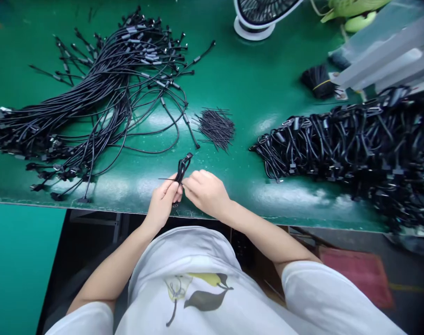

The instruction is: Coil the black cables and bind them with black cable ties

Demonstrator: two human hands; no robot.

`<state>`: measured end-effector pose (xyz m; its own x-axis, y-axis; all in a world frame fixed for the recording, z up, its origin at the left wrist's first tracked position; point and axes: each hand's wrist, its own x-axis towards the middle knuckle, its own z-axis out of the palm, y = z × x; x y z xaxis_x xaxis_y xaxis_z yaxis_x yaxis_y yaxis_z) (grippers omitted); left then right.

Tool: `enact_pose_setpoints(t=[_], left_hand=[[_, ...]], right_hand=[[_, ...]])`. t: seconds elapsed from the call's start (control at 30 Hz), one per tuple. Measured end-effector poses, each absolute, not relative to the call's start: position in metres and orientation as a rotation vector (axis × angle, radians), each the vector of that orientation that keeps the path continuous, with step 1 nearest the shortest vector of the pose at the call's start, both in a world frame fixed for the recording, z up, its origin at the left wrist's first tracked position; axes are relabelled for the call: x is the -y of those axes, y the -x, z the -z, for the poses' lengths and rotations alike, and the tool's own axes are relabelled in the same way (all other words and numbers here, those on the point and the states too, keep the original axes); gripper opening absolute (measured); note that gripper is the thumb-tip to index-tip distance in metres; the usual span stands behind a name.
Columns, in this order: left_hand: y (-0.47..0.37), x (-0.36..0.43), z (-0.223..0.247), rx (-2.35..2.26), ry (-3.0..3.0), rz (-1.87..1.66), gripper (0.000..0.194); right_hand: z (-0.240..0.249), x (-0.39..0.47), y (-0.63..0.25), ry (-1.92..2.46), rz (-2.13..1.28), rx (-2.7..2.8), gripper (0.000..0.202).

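Near the front edge of the green table, my left hand (163, 199) is closed round a small folded bundle of black cable (182, 170). A thin black tie sticks out to the left of the bundle. My right hand (204, 190) touches the bundle's right side with its fingers pinched together; what lies between the fingertips is too small to make out. Just beyond my hands is a loose pile of short black ties (216, 129). Long unfolded black cables (100, 83) spread over the left side, their connector ends fanned out.
Folded cable bundles (323, 144) are heaped in rows at the right. A white fan (254, 30) stands at the back. Behind the heap lie a banded black bunch (318, 82) and clear plastic bags (382, 51). The green table's front edge (267, 218) runs before my body.
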<state>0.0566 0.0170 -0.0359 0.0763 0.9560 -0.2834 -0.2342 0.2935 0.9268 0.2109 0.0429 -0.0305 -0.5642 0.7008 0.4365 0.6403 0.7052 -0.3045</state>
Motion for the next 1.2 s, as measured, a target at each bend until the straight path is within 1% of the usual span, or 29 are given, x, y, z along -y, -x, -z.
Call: enact_pose_setpoints(t=[0.07, 0.13, 0.2, 0.27, 0.37, 0.43, 0.53, 0.6, 0.73, 0.87, 0.97, 1.03, 1.1, 1.2], left_hand=[[-0.053, -0.018, 0.041, -1.229, -0.968, -1.026, 0.042], [-0.048, -0.021, 0.044, -1.315, -1.091, -0.932, 0.042], [-0.044, -0.023, 0.044, -1.321, -1.151, -0.833, 0.039], [-0.042, -0.025, 0.042, -1.211, -1.055, -0.778, 0.038], [-0.039, -0.027, 0.037, -0.990, -0.785, -0.766, 0.039], [-0.037, -0.028, 0.034, -0.925, -0.695, -0.785, 0.038], [-0.035, -0.029, 0.033, -0.932, -0.650, -0.835, 0.042], [-0.035, -0.030, 0.034, -0.942, -0.608, -0.847, 0.046], [-0.036, -0.029, 0.034, -0.949, -0.580, -0.824, 0.048], [-0.043, -0.025, 0.039, -0.977, -0.604, -0.838, 0.040], [-0.048, -0.024, 0.046, -1.009, -0.619, -0.890, 0.032], [-0.050, -0.024, 0.048, -1.031, -0.620, -0.941, 0.029], [-0.051, -0.026, 0.049, -1.050, -0.592, -1.011, 0.029], [-0.054, -0.032, 0.049, -1.101, -0.505, -1.166, 0.023]], right_hand=[[0.029, -0.049, -0.211, 0.780, 0.206, 2.486, 0.024], [0.025, -0.058, -0.213, 0.506, 0.419, 2.559, 0.023], [0.021, -0.066, -0.215, 0.329, 0.516, 2.630, 0.024], [0.017, -0.070, -0.217, 0.249, 0.541, 2.707, 0.022], [0.011, -0.071, -0.219, 0.178, 0.532, 2.775, 0.020], [0.007, -0.071, -0.218, 0.144, 0.522, 2.802, 0.020], [0.002, -0.071, -0.214, 0.178, 0.483, 2.858, 0.024], [0.001, -0.071, -0.210, 0.263, 0.399, 2.901, 0.028], [-0.001, -0.069, -0.204, 0.302, 0.267, 2.990, 0.029], [0.000, -0.063, -0.200, 0.283, 0.282, 3.028, 0.031], [0.004, -0.062, -0.196, 0.378, 0.388, 3.067, 0.034], [0.008, -0.066, -0.194, 0.462, 0.439, 3.083, 0.031], [0.011, -0.072, -0.191, 0.586, 0.360, 3.077, 0.025], [0.014, -0.081, -0.186, 0.884, 0.009, 2.968, 0.020]])
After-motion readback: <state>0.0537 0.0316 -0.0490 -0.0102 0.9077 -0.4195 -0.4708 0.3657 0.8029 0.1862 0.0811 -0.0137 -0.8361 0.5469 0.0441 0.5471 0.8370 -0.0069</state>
